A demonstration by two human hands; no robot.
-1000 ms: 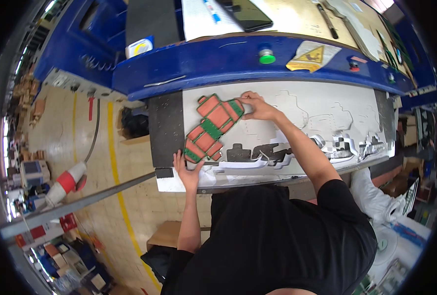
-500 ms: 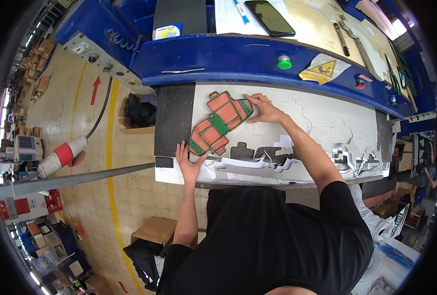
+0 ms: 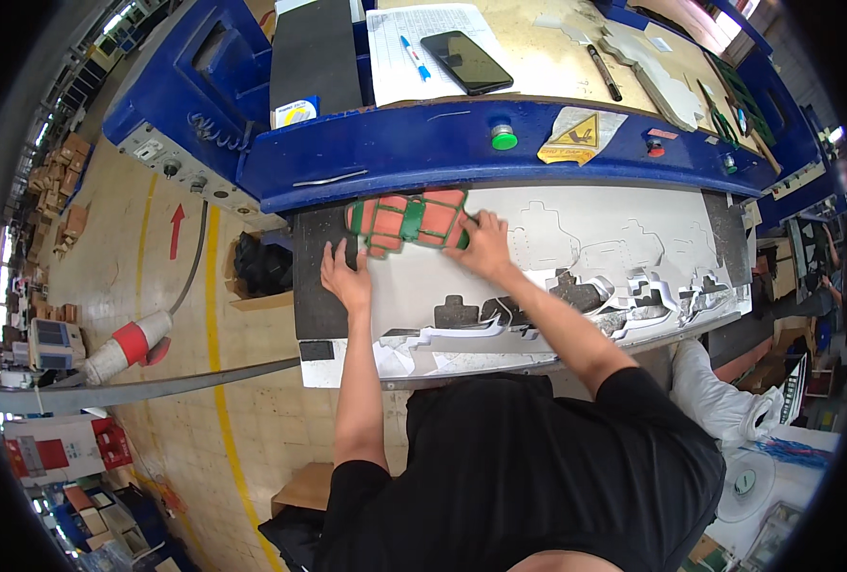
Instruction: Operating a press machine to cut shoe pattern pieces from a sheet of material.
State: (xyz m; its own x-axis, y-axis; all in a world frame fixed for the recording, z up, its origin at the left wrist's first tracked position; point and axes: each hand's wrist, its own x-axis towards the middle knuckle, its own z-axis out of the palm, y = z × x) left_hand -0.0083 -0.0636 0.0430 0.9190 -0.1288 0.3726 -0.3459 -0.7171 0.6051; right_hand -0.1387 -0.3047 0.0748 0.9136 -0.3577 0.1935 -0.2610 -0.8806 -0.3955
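Head view: right hand (image 3: 485,246) lies flat, fingers spread, on the near end of an orange-and-green grid-shaped cutting die (image 3: 409,219), which sits on a pale grey sheet of material (image 3: 538,257) at the far left of the press surface, just under the blue machine beam (image 3: 500,143). Left hand (image 3: 347,276) has fingers spread too, pressing the sheet's left edge beside the black mat (image 3: 317,276), apart from the die. Risk, as I judge it: both hands sit w/in the press zone, so a pinch is possible if the beam drops; the die could also skid off the sheet edge or overlap an old cut-out (image 3: 462,310), wasting material. Signs etc.: yellow triangular warning sticker (image 3: 576,132) on the beam front, right of the green round button (image 3: 505,138); round yellow-blue label (image 3: 295,112) on the beam's left top; red arrow (image 3: 175,232) and yellow line (image 3: 216,315) painted on the floor at left; red-and-white box (image 3: 51,448) low left.
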